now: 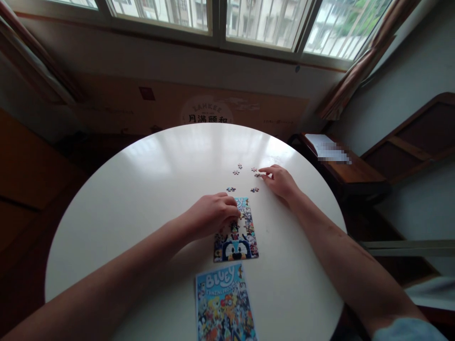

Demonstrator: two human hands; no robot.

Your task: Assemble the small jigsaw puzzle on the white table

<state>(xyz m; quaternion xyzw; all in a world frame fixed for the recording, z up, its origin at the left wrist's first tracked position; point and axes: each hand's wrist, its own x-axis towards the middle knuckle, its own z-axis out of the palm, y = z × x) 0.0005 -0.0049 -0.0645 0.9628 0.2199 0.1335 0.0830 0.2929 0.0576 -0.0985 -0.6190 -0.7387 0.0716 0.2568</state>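
A partly assembled jigsaw puzzle (251, 237) with a blue cartoon dog's face lies on the white table. My left hand (216, 213) is over its upper left part, fingers curled together, with a small yellowish puzzle piece (242, 215) at the fingertips. The hand hides part of the picture. Farther off, my right hand (280, 181) reaches in from the right with thumb and index finger apart. Its fingertips are beside two loose pieces, a puzzle piece (254, 169) and a nearer puzzle piece (257, 175), which the thumb seems to touch.
Other loose pieces lie beyond the puzzle, among them a puzzle piece (231, 189) and a puzzle piece (255, 190). A "Bluey" picture sheet (225, 303) lies nearest me. The round white table (117, 227) faces a window; a wooden bench (359, 170) with papers stands right.
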